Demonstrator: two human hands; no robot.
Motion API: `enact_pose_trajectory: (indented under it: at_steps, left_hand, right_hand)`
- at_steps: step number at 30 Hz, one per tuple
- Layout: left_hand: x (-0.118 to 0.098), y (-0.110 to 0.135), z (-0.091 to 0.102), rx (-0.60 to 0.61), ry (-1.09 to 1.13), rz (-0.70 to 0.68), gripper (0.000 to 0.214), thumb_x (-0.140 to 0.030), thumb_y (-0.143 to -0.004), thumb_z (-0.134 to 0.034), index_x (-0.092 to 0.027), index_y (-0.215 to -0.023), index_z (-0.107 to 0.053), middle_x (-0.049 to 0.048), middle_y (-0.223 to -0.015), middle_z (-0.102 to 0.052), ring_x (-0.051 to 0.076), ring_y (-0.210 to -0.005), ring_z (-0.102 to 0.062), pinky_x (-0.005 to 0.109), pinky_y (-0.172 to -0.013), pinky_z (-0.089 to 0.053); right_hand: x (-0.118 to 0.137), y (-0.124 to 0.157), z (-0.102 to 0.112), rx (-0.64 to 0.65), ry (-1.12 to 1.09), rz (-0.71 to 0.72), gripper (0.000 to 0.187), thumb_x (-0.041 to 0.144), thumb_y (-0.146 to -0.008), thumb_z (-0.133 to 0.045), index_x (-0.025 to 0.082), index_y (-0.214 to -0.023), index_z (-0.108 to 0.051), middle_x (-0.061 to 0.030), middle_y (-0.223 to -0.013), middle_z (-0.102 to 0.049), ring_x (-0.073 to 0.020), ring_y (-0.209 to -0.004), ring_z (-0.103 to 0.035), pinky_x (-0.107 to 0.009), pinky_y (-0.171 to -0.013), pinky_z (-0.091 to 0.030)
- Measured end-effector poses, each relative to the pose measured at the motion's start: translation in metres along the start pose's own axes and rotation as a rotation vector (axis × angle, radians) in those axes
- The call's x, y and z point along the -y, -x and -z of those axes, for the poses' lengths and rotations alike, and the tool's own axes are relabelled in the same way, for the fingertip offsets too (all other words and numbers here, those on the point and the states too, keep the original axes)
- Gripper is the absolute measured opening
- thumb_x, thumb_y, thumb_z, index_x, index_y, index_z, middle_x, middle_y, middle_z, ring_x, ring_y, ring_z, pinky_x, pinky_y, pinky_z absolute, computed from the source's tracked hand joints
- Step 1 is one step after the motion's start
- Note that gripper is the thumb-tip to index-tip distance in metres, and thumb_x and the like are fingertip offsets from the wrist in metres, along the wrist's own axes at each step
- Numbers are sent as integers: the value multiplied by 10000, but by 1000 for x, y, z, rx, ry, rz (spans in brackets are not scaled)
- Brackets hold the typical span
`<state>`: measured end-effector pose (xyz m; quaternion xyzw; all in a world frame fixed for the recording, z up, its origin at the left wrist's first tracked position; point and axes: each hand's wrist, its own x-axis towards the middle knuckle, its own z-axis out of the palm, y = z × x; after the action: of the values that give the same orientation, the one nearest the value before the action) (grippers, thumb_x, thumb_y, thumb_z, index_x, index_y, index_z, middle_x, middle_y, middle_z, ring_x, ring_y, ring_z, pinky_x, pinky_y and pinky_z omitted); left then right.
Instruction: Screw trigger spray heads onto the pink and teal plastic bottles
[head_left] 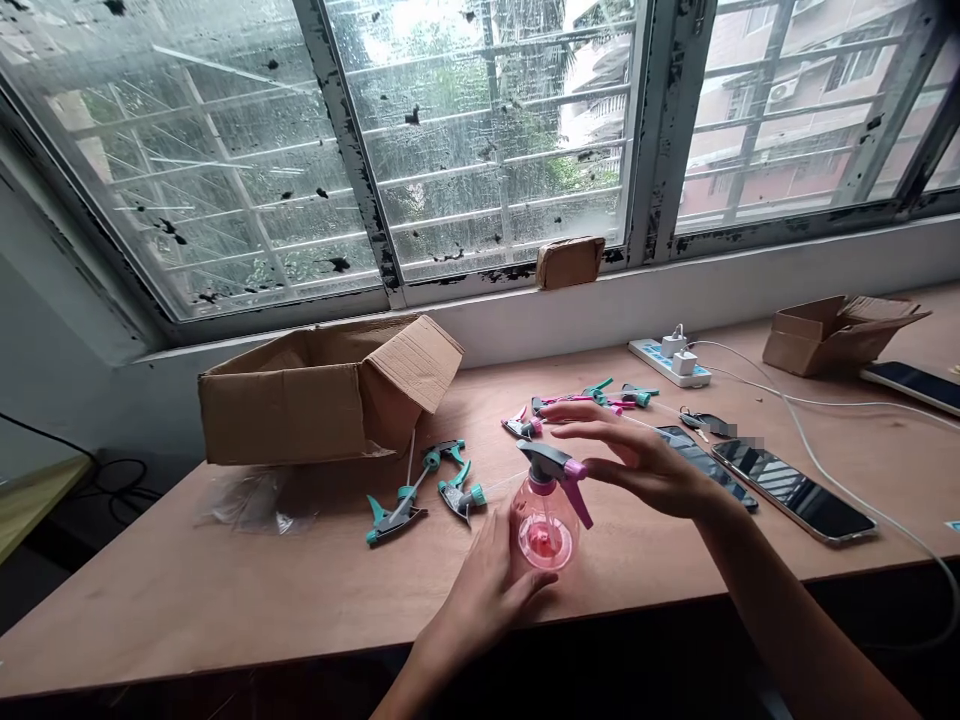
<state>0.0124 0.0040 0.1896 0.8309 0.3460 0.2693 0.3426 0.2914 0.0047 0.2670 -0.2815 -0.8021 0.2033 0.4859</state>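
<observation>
A pink see-through spray bottle [548, 540] stands upright near the table's front edge, a grey and pink trigger sprayer [551, 465] on its neck. My left hand [487, 585] is wrapped around the bottle's left side, thumb across the front. Beside the sprayer, my right hand [637, 455] has its fingers stretched out and apart, the lowest touching or almost touching the pink nozzle end. Loose grey and teal trigger sprayers [397, 520] lie to the left of the bottle. Behind my right hand are several more, including a grey and pink one [523, 425].
An open cardboard box [281, 415] stands back left, with clear plastic bags [259, 503] in front. Phones [795, 488] and keys [705, 425] lie at right. A white power strip [675, 362], trailing cables and a small cardboard box [802, 340] are behind them.
</observation>
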Motion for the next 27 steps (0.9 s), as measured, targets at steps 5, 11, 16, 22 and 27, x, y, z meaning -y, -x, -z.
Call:
enact_pose_trajectory:
  at_steps: [5, 11, 16, 22, 27]
  left_hand:
    - [4, -1, 0, 1, 1, -6, 1003, -376, -895, -899, -289, -1719, -333, 167, -1704, -486, 413, -1546, -485, 583, -1315, -361]
    - [14, -1, -3, 2, 7, -31, 1003, -421, -892, -902, -296, -1718, -347, 160, -1722, -471, 423, -1582, -445, 603, -1335, -331]
    - [19, -2, -6, 9, -11, -4, 1077, -411, -847, -941, -295, -1729, -335, 160, -1661, -538, 433, -1559, -463, 610, -1316, -357]
    - [13, -2, -2, 30, -50, -34, 1014, -370, -811, -978, -280, -1668, -442, 161, -1680, -522, 414, -1526, -513, 577, -1301, -386]
    - [12, 2, -3, 24, -60, -37, 1041, -390, -839, -952, -289, -1698, -374, 170, -1710, -463, 415, -1565, -459, 594, -1318, -365]
  right_hand:
    - [10, -5, -16, -112, 82, 91, 388, 356, -1042, -739, 335, -1429, -706, -115, -1554, -652, -303, -1476, -607, -534, -1244, -490]
    - [27, -10, -30, -54, 213, 81, 369, 386, -1054, -721, 272, -1405, -702, -121, -1319, -801, -310, -1315, -724, -492, -1119, -588]
    - [35, -10, -43, -206, 341, -18, 410, 503, -1030, -733, 248, -1349, -697, -114, -1153, -835, -316, -1081, -793, -489, -961, -618]
    - [42, -12, -61, -327, 509, -44, 374, 547, -1030, -710, 230, -1229, -725, -127, -1073, -834, -315, -928, -781, -479, -872, -595]
    - [45, -11, -53, -247, 464, -10, 293, 498, -1066, -667, 234, -1160, -751, -133, -1109, -820, -315, -995, -775, -459, -897, -608]
